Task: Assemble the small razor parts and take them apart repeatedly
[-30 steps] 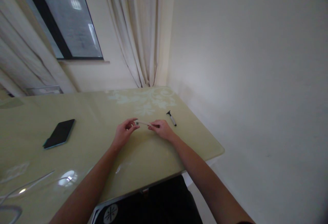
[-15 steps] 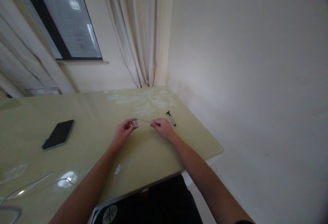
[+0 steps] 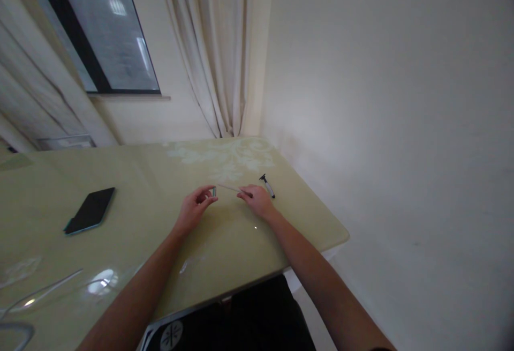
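My left hand (image 3: 196, 207) pinches a small, flat greenish-and-white piece (image 3: 214, 192) between thumb and fingers, held on edge over the table. In my right hand (image 3: 257, 200) is a thin pale stick (image 3: 229, 187), pointing left toward that piece. The stick's tip is close to the piece's top edge; a narrow gap shows between them. Just right of my right hand, a razor (image 3: 267, 186) with a black head and grey handle lies on the table.
The pale green table (image 3: 132, 179) has a rounded right corner beside the wall. A black tablet-like object (image 3: 90, 210) lies at the left. White cables (image 3: 44, 293) curl at the lower left. Curtains hang behind.
The stick's tip has come away from the piece in my left hand, leaving a small gap. Both hands are nearly where they were.
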`<action>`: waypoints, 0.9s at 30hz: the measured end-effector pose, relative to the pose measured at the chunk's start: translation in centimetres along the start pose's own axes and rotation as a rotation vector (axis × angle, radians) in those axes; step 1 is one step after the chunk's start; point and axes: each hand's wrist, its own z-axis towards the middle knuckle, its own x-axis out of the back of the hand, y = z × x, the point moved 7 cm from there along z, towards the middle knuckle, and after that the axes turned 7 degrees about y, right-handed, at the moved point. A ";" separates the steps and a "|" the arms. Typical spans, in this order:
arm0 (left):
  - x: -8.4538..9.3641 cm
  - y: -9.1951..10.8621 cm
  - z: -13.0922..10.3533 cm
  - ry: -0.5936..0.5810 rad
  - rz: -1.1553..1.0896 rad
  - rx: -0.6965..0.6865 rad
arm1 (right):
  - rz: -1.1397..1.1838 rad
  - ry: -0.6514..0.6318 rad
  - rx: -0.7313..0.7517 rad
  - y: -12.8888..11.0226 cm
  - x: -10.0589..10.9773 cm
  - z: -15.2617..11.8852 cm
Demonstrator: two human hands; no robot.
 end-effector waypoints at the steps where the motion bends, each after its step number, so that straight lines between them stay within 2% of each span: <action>1: 0.1 0.1 0.0 0.004 0.002 0.000 | 0.000 -0.019 0.009 0.1 0.0 -0.1; 4: 0.3 0.1 0.1 0.015 0.017 -0.005 | 0.099 -0.089 0.089 -0.6 -0.4 -0.3; 7: 0.4 0.1 0.1 0.026 0.022 -0.014 | 0.189 -0.107 0.136 -1.5 -1.0 -0.5; 13: 0.1 0.1 -0.1 0.009 0.020 -0.014 | 0.070 0.030 0.006 0.1 -0.4 -0.1; 16: 0.3 0.0 0.0 0.029 0.013 -0.003 | 0.112 -0.002 0.014 0.3 -0.3 -0.2; 20: 0.5 -0.1 0.1 0.039 0.002 0.002 | 0.210 -0.092 0.089 -1.1 -1.0 -0.5; 27: 0.3 -0.1 0.1 0.021 0.014 0.003 | 0.084 0.034 -0.002 0.4 -0.2 -0.1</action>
